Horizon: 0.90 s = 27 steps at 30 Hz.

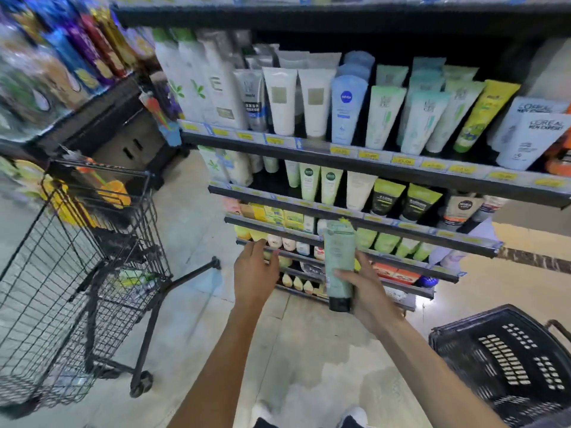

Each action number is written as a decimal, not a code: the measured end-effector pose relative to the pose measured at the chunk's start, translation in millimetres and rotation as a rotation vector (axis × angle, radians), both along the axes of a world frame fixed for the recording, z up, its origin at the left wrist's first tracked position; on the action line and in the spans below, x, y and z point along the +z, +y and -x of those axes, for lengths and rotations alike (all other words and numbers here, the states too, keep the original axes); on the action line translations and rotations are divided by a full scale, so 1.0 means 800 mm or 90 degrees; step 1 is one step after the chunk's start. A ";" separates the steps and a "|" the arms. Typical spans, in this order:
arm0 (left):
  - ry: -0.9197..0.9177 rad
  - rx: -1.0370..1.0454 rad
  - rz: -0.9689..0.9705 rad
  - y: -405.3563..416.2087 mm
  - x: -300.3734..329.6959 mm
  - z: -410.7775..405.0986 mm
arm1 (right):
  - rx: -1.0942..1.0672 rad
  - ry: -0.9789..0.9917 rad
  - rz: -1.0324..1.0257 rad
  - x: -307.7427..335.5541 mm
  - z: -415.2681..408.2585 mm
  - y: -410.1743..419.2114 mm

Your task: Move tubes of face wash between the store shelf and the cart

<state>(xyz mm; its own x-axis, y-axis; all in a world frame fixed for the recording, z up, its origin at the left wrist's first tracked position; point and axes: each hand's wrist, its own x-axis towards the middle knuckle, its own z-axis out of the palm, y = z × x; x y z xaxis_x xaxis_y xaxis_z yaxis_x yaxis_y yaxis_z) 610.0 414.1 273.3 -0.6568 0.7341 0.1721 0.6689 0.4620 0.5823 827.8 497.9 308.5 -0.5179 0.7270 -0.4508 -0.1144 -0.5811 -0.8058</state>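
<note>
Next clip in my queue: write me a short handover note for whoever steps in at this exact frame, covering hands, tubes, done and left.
Right hand: grip closed round a pale green tube with a black cap, cap pointing down, held in front of the lower shelves.
Left hand: holds nothing, fingers loosely extended toward a lower shelf edge.
Wire cart: on the left; a few items lie in its lower basket, too blurred to name.
Face wash tubes: rows stand on the upper shelves.
Done: one tube is in hand, between shelf and cart.
Left: set this tube down at its destination; the direction cannot be told from this frame.
</note>
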 end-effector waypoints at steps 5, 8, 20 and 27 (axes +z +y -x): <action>0.012 -0.034 -0.011 -0.052 0.001 0.070 | 0.010 -0.017 -0.059 0.007 0.083 -0.037; 0.040 -0.063 -0.009 -0.078 -0.006 0.112 | 0.000 -0.011 -0.059 0.006 0.132 -0.058; 0.077 -0.174 0.044 -0.031 -0.030 0.229 | -0.077 -0.047 -0.033 -0.033 0.235 -0.044; 0.149 -0.210 0.071 0.058 -0.031 0.290 | -0.074 -0.051 -0.041 -0.052 0.283 0.014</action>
